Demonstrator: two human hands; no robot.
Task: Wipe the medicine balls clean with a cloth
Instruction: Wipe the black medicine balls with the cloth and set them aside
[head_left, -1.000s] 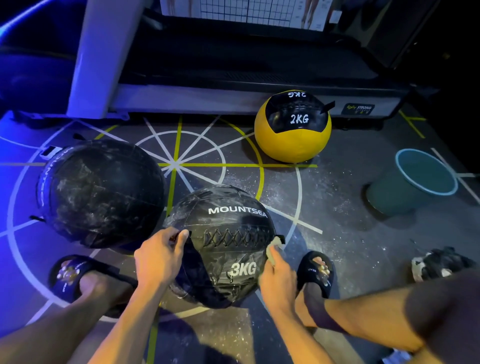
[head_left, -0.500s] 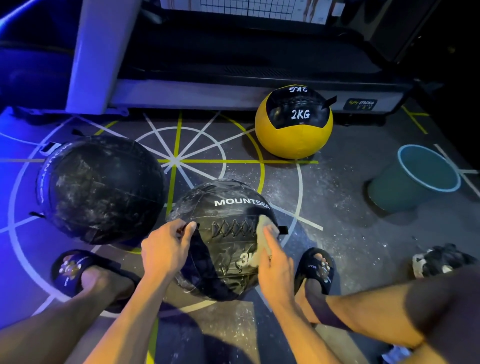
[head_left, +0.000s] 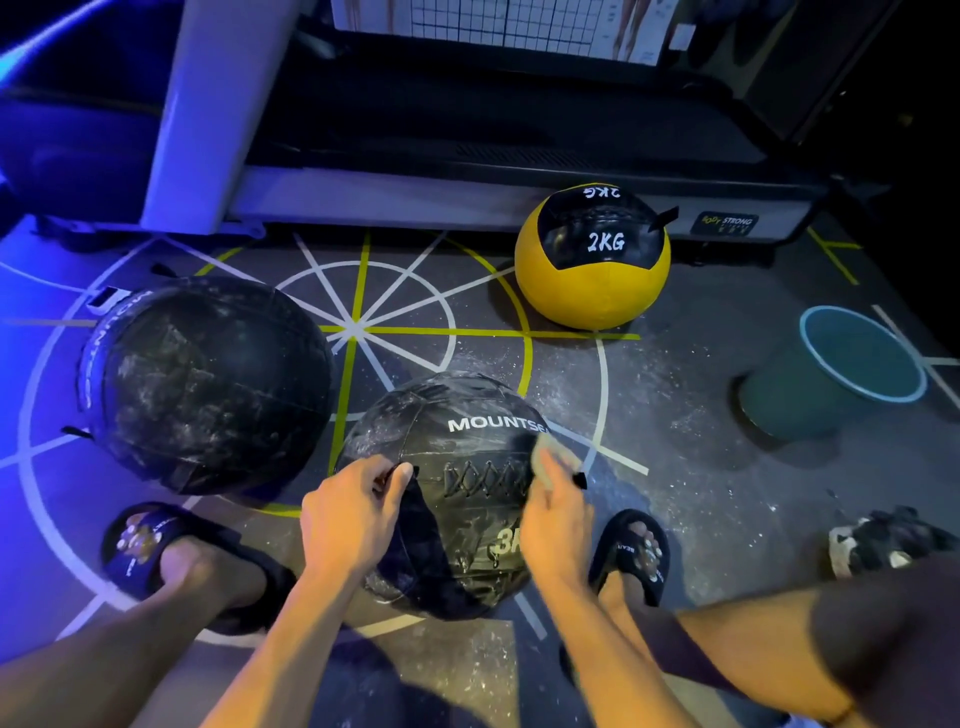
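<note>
A black 3KG medicine ball (head_left: 457, 457) marked MOUNTSEA sits on the floor between my feet. My left hand (head_left: 353, 514) grips its left side, fingers curled at a seam. My right hand (head_left: 553, 514) presses a small pale cloth (head_left: 550, 454) against the ball's upper right side; the cloth is blurred. A larger black ball (head_left: 208, 384), streaked with white dust, lies to the left. A yellow and black 2KG ball (head_left: 592, 260) rests farther back on the right.
A teal bucket (head_left: 852, 364) stands at the right. A treadmill base (head_left: 467, 192) runs across the back with a white post (head_left: 218, 104) at its left. A dark bundle (head_left: 883, 535) lies near my right knee. White powder speckles the marked floor.
My right hand has slid the cloth up the 3KG ball's right side, from beside the 3KG label toward the MOUNTSEA lettering. My left hand keeps its hold.
</note>
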